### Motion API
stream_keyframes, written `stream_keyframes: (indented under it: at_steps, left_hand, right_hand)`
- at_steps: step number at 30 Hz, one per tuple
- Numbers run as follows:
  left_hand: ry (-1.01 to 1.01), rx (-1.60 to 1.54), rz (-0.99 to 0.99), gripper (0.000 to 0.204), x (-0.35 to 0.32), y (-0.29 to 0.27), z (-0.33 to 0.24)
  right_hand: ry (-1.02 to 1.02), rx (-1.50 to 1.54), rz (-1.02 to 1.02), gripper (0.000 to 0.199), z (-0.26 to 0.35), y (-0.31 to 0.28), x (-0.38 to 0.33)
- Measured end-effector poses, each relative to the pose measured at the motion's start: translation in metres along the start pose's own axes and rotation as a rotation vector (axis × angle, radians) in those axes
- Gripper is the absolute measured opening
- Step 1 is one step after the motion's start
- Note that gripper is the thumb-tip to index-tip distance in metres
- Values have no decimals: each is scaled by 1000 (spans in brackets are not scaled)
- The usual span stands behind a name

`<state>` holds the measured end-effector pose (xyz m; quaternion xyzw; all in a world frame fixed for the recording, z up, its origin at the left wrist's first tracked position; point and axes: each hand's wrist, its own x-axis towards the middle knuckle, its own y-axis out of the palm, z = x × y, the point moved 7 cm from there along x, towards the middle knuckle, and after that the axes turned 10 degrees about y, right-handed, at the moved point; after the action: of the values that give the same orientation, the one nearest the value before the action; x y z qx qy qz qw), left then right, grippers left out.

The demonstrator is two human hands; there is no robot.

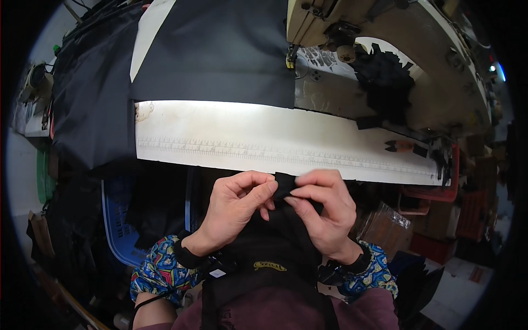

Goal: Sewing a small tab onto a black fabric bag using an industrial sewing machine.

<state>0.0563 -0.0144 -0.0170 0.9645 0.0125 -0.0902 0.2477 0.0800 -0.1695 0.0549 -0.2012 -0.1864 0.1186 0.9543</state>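
A small piece of black fabric (284,186) is stretched between my two hands, just off the front edge of the white sewing table (220,124). My left hand (237,206) pinches its left side between thumb and forefinger. On the opposite side my right hand (325,212) grips it with thumb and fingertips, slightly blurred. Beyond them a large sheet of dark fabric (214,55) lies on the table, its right edge by the needle area of the sewing machine (330,27).
Black fabric scraps (385,80) are heaped by the machine. Snips with dark blades (404,146) lie at the table's right, near a red bin (454,170). More dark cloth (93,93) drapes over the left side. Below it stands a blue plastic basket (113,231).
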Motion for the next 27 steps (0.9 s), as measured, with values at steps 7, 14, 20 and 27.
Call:
stream_keyframes:
  at_steps: [7, 14, 20, 27]
  left_hand:
    - [-4, 125, 71, 18, 1, 4, -7]
    - [32, 42, 39, 15, 2, 5, -10]
    - [118, 280, 31, 9, 17, -11, -30]
    - [206, 656, 72, 9, 57, -34, -64]
  right_hand:
    - [426, 278, 78, 13, -27, 7, 1]
    - [497, 423, 52, 10, -36, 13, 4]
    - [212, 8, 164, 17, -25, 4, 45]
    - [-293, -486, 163, 25, -68, 7, 129]
